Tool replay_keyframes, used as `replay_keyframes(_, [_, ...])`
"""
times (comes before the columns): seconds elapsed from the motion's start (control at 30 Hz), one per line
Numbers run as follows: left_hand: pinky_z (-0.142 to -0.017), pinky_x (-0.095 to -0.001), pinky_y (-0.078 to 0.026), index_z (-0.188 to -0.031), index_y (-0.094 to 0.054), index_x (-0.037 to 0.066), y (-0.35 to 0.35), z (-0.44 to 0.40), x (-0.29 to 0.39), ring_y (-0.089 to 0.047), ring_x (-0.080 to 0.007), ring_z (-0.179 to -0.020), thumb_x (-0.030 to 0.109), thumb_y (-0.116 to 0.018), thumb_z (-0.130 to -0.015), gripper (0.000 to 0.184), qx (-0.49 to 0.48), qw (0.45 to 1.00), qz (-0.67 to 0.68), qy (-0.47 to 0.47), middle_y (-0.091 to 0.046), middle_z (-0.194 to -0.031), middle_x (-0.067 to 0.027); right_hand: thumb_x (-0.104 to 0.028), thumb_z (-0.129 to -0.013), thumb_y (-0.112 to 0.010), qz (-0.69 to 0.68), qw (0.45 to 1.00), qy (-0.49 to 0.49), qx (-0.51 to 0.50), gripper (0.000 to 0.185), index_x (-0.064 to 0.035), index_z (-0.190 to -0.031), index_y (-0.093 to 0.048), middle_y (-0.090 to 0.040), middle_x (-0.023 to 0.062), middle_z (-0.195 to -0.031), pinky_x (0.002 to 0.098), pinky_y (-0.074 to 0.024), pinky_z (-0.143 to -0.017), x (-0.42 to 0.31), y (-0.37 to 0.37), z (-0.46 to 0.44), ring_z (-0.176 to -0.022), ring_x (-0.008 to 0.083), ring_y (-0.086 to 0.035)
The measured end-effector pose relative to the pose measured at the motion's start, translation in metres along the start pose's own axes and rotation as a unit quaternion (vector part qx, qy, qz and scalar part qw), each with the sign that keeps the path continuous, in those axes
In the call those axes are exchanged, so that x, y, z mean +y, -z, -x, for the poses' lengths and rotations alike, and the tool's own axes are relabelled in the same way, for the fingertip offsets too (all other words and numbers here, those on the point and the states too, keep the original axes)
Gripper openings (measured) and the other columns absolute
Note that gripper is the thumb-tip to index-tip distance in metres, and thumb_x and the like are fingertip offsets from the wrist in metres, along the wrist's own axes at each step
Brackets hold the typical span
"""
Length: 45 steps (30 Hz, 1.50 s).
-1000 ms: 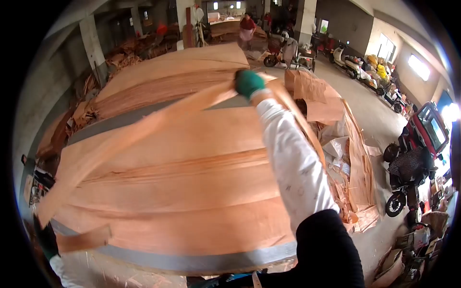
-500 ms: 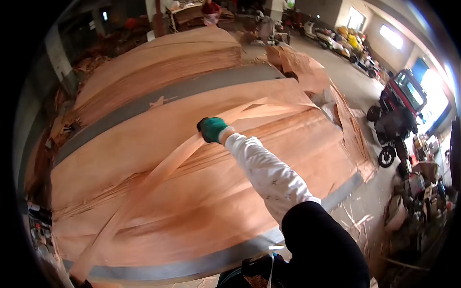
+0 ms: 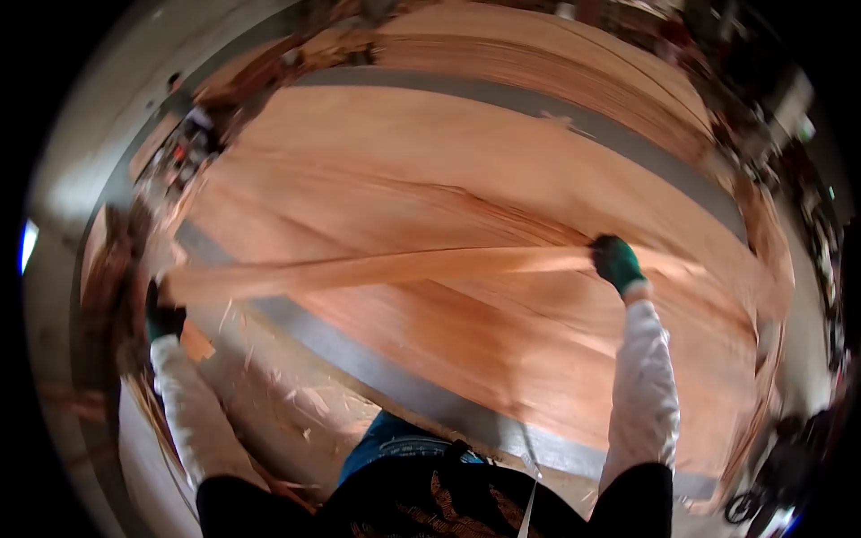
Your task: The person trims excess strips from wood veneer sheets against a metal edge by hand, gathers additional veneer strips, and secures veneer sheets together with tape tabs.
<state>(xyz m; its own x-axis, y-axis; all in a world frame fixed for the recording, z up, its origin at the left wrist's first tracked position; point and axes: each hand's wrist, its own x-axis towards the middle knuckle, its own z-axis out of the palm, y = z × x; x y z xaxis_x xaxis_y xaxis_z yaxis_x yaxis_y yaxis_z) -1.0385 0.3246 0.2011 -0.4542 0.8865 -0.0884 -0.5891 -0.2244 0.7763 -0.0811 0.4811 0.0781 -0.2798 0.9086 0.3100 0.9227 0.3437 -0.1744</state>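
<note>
**Thin strip held out between two gloved hands**

The person stood at the near side of a broad stack of thin, wood-coloured sheets (image 3: 386,134) and held a long strip (image 3: 386,269) of similar material across it. The left hand (image 3: 166,316), in a dark glove, was clamped on the strip's end near nine o'clock, just off the stack's side. The right hand (image 3: 619,260), in a green glove, was closed round it at three o'clock, and a short tail ran on past the fist. The hands were well apart, and the strip ran almost straight between them; whether its middle touched the sheets beneath could not be told.

The step in hand appeared to be handling this strip at full stretch. The next move would call for both grips to work together, with no sharp twist, since so thin a piece might split.

A grey band (image 3: 336,348) bordered the stack's near edge from eight o'clock round to five. Scraps (image 3: 309,403) littered the floor at half past seven, a second stack (image 3: 538,58) lay at one o'clock, and a wheel (image 3: 743,508) showed at four.
</note>
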Motion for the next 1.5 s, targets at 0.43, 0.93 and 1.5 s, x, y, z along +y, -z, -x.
replay_keyframes(0.43, [-0.097, -0.0378, -0.048, -0.117, -0.061, -0.002, -0.015, -0.357, -0.08, -0.063, -0.0258, -0.102, 0.014, -0.061, -0.09, 0.031, 0.051, 0.966, -0.192, -0.166, -0.066, -0.113, -0.0108, -0.01, -0.077, -0.06, -0.012, 0.972, -0.208, -0.107, 0.019, -0.0092, -0.092, -0.071, -0.069, 0.0175, -0.098, 0.0425, -0.0518, -0.085, -0.075, -0.026, -0.06, -0.095, 0.037, -0.064])
replay_keyframes(0.93, [-0.104, -0.0336, -0.031, -0.142, -0.041, 0.005, -0.273, -0.621, -0.126, -0.041, -0.0207, -0.123, 0.028, -0.052, -0.096, 0.053, -0.218, 0.832, -0.453, -0.234, -0.039, -0.142, -0.0074, -0.021, -0.083, -0.058, 0.183, 0.943, -0.276, -0.044, 0.016, -0.0094, -0.087, -0.068, -0.068, 0.0185, -0.088, 0.0477, -0.0529, -0.075, -0.095, -0.05, -0.124, -0.085, 0.0377, -0.065])
replay_keyframes(1.5, [-0.105, -0.0364, -0.039, -0.145, -0.042, 0.009, 0.021, -0.738, -0.25, -0.046, -0.0308, -0.129, 0.017, -0.05, -0.098, 0.048, -0.025, 0.852, -0.522, 0.029, -0.041, -0.148, -0.0114, -0.012, -0.082, -0.064, 0.048, 0.91, -0.383, 0.151, 0.046, -0.0158, -0.128, -0.057, -0.058, 0.0134, -0.125, 0.0398, -0.0497, -0.091, -0.157, -0.109, -0.219, -0.11, 0.0331, -0.059])
